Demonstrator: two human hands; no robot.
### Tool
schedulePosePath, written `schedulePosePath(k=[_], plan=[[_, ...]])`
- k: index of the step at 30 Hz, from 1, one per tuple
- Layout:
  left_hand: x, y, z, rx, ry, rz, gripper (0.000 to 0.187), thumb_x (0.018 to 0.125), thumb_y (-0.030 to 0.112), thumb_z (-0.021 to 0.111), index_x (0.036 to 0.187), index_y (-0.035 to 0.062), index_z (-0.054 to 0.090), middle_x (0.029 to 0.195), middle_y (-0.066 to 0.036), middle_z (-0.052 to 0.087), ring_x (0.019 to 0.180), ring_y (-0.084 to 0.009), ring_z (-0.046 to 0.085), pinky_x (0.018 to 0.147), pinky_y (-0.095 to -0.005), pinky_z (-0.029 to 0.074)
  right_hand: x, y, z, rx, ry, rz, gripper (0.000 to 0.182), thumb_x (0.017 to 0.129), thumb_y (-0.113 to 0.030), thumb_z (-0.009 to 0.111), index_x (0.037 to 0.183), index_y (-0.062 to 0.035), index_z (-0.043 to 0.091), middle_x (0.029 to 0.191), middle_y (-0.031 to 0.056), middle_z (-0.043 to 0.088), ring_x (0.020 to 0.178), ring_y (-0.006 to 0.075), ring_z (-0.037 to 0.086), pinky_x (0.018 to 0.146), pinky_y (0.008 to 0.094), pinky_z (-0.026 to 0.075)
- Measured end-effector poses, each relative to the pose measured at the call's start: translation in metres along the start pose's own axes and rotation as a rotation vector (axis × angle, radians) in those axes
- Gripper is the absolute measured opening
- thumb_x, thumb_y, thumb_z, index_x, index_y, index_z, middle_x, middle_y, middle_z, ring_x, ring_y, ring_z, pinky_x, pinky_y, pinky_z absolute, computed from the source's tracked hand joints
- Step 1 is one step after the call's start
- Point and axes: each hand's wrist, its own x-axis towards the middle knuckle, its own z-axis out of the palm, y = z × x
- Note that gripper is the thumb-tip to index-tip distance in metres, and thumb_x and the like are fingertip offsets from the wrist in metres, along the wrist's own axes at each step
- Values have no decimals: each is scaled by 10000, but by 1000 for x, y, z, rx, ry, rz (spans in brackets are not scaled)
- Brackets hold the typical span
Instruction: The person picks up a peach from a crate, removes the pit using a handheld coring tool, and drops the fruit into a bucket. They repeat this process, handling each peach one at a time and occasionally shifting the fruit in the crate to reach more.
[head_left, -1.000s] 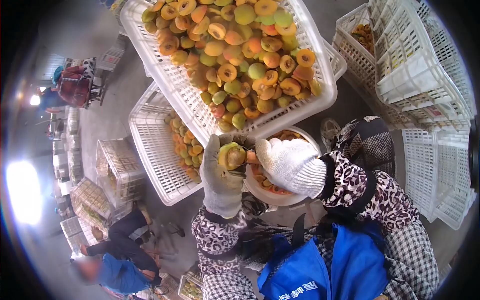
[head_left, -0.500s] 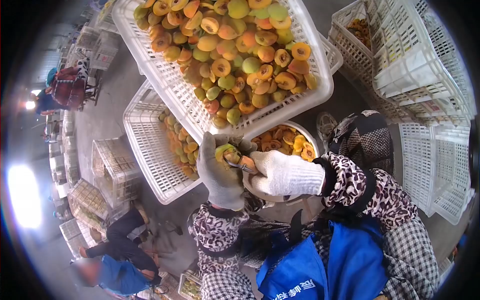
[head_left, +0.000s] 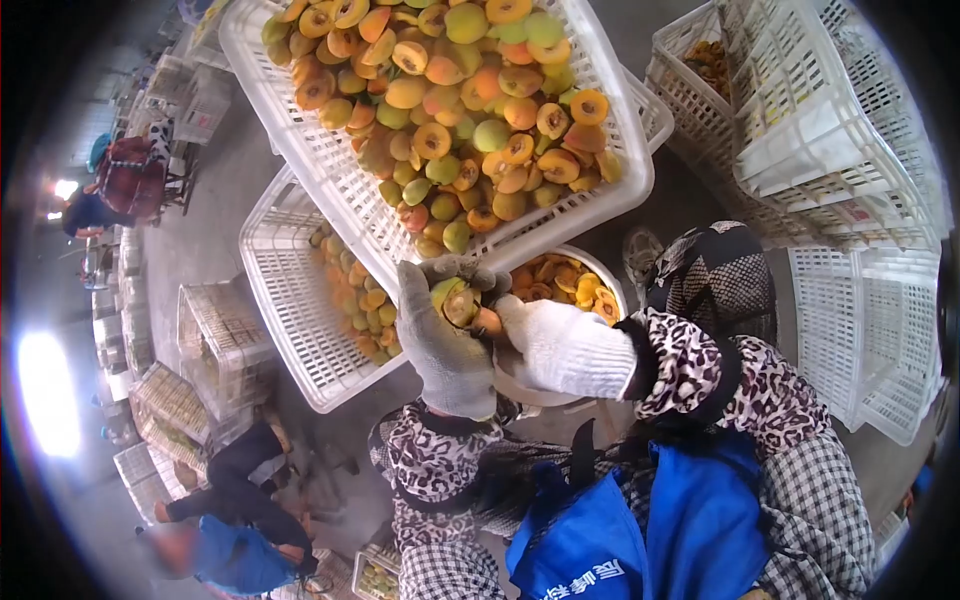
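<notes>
My left hand (head_left: 440,345), in a grey-white work glove, cups a green-yellow peach half (head_left: 459,304), its cut face and brown pit area turned up. My right hand (head_left: 565,348), in a white knit glove, is closed at the right side of this fruit. It grips a small metal pitting knife, mostly hidden now by the fingers and the fruit. Just beyond both hands stands a tilted white crate (head_left: 400,225) heaped with halved peaches (head_left: 450,110). Under the right hand, a white tub (head_left: 612,275) holds orange peach pieces (head_left: 560,275).
A second white crate (head_left: 290,300) with peaches sits lower left. Stacked white crates (head_left: 830,140) rise at the right, with more crates (head_left: 850,330) below them. Co-workers sit at the left, one in blue (head_left: 245,550), another in plaid (head_left: 135,178). My knee (head_left: 715,275) is beside the tub.
The metal blade that showed against the peach half is now mostly out of sight. The right hand has shifted slightly left and the fruit's cut face is turned more upward.
</notes>
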Motion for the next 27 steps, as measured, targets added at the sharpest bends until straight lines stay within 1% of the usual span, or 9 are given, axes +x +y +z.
schedulePosePath(k=[5,8,9,13,16,20,23,26,27], plan=[[0,0,-1,170,62,-16,459,1019,449,380,952,27,549,799,-112,594,755,-255,626,728,-361,524,7,23,6,354,-111,-189,259,911,-242,536,1047,-25,578,759,194,618,668,331,640,615,419,529],[2,-4,4,170,127,-38,469,1022,446,369,961,15,546,785,-117,593,750,-249,626,701,-351,526,0,33,24,-473,221,-470,271,873,-207,529,1054,-14,590,752,134,618,615,261,633,568,339,527],[3,-4,3,170,126,-37,469,1022,446,369,961,15,546,785,-117,593,750,-249,626,701,-351,526,-2,5,1,35,-20,2,268,861,-185,541,1053,-2,578,729,80,593,601,174,603,525,305,499],[12,-4,-6,134,-63,-10,424,1025,424,378,906,39,510,778,-93,571,716,-204,596,697,-343,537,7,19,-7,1049,-449,158,196,851,-160,610,1001,-39,576,664,24,545,488,101,516,413,249,415],[12,-2,-7,120,-231,49,326,1026,359,408,864,82,464,774,-55,540,696,-162,561,706,-351,556,13,31,0,1106,-515,158,167,851,-157,623,967,-49,572,615,5,521,444,85,482,377,220,373],[1,20,4,-47,-132,-372,249,993,327,472,865,114,482,762,-31,529,695,-168,567,703,-353,569,5,24,-10,1217,-618,180,144,842,-141,641,918,-33,583,589,4,512,434,88,477,377,236,385],[8,12,-12,-262,-48,-406,258,981,338,487,848,118,504,755,-15,522,685,-159,559,688,-336,556,15,38,-5,1077,-674,49,134,824,-113,630,930,-37,600,623,8,539,469,96,504,422,240,422],[33,9,-49,-615,-433,-277,406,953,487,497,851,98,553,781,-60,602,757,-216,621,765,-377,555,-7,18,-29,845,-728,67,164,809,-115,604,956,-43,611,691,14,585,555,101,551,497,234,462],[39,23,-56,-366,-215,-72,356,965,434,502,1026,84,508,916,-89,587,879,-216,599,812,-351,539,-17,22,-26,610,-612,48,280,842,-196,624,1053,-14,607,716,-16,562,577,77,534,494,234,440]])
